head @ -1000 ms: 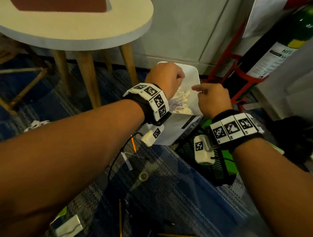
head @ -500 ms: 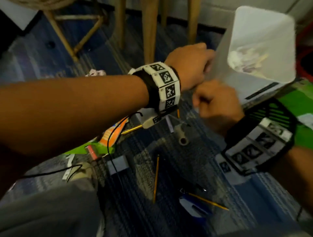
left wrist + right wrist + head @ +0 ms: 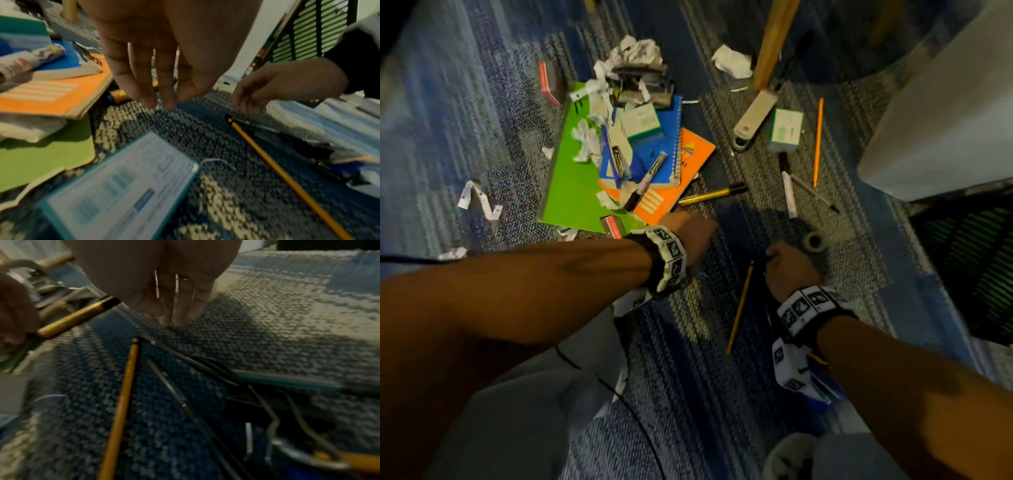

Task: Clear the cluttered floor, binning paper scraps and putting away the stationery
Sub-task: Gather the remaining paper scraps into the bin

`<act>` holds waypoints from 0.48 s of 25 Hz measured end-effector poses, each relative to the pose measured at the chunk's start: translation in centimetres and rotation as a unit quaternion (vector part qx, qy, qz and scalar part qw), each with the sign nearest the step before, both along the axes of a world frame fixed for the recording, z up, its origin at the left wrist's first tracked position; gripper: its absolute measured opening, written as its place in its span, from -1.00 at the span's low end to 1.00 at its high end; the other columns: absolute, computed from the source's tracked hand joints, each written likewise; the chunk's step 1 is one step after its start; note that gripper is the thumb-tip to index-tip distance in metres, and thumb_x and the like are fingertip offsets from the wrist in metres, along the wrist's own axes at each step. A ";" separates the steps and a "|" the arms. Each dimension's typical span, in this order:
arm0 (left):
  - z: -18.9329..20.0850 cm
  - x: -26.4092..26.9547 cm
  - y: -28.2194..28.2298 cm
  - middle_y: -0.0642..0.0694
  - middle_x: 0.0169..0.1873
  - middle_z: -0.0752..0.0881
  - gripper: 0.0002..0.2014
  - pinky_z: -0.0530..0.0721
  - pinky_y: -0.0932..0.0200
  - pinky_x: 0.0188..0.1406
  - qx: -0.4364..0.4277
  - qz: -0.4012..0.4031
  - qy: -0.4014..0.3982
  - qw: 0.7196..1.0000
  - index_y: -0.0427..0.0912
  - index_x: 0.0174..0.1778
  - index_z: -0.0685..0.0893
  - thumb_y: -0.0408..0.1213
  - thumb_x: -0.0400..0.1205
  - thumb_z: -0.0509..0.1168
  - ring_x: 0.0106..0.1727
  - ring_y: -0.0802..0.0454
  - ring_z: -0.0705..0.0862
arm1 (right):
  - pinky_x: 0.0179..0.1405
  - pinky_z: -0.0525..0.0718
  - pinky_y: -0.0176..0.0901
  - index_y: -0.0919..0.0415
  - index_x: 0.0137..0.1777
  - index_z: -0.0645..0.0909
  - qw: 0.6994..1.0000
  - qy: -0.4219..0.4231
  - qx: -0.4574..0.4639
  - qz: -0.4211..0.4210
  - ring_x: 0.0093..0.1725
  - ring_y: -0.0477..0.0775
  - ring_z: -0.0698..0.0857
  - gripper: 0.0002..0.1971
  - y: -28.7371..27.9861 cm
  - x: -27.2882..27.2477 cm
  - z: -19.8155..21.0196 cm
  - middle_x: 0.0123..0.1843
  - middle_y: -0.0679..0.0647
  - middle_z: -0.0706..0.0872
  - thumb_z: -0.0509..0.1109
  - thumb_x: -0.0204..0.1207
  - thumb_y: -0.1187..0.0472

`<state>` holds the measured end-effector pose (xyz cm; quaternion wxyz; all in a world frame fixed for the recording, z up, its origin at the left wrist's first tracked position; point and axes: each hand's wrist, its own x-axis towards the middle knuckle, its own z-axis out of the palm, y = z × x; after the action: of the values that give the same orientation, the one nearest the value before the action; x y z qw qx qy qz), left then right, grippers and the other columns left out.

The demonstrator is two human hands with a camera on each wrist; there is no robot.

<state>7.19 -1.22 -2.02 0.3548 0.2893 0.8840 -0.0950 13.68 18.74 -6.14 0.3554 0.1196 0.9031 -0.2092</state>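
Observation:
Stationery and paper scraps litter the blue carpet. My left hand point(image 3: 690, 234) hangs just above the carpet beside the orange notebook point(image 3: 681, 178), its fingers point(image 3: 144, 78) straight and holding nothing. My right hand point(image 3: 789, 265) reaches down with loose fingers point(image 3: 176, 311) whose tips touch the carpet at the end of a black pen point(image 3: 185, 360). A yellow pencil point(image 3: 739, 305) lies between the hands. A gold marker point(image 3: 712, 196) lies just beyond the left hand. The white bin point(image 3: 945, 120) stands at the right.
Green point(image 3: 571, 178) and blue point(image 3: 654, 147) notebooks carry pens, boxes and crumpled paper point(image 3: 640, 51). A tape roll point(image 3: 813, 241), small box point(image 3: 786, 130), orange pencil point(image 3: 817, 142) and white marker point(image 3: 789, 195) lie near a table leg point(image 3: 774, 41). A black mesh tray point(image 3: 969, 274) sits right.
Both hands left the mouth of the white bin and came down to the carpet. The view swung from the bin down to the clutter.

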 end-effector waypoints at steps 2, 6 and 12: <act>-1.2 0.3 0.0 -0.21 -0.07 0.68 -0.83 0.63 0.01 -0.15 0.026 -0.007 -0.017 0.999 -0.16 0.00 0.59 -0.28 0.69 0.10 -0.04 -0.21 0.66 | -0.38 0.51 -0.12 0.05 0.29 0.55 0.999 -0.009 0.002 -0.038 -0.34 0.10 0.55 -0.74 1.5 1.0 -0.8 -0.10 0.09 0.61 0.12 0.70 0.22; -2.2 0.5 1.9 -0.19 0.04 0.68 -0.76 0.57 -0.01 -0.22 0.014 -0.027 -0.048 0.998 -0.15 0.27 0.53 -0.30 0.70 0.16 0.02 -0.22 0.66 | -0.01 0.69 -0.06 0.04 0.38 0.59 0.999 -0.006 -0.039 -0.031 -0.04 0.12 0.68 -0.63 2.2 2.4 -0.7 0.15 0.05 0.73 0.33 0.62 -0.01; -4.5 2.8 1.8 -0.27 0.18 0.64 -0.57 0.71 -0.13 -0.01 0.007 -0.054 -0.093 0.994 -0.21 0.44 0.44 -0.32 0.64 0.31 0.14 -0.26 0.66 | 0.15 0.66 0.10 0.03 0.25 0.65 0.999 -0.039 0.001 0.028 0.14 0.20 0.63 -0.64 1.4 2.2 -1.2 0.15 0.06 0.73 0.38 0.56 -0.13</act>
<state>9.96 0.55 -6.49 0.4281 0.3463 0.8309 -0.0803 15.88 20.10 -7.36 0.3961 0.1026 0.8916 -0.1938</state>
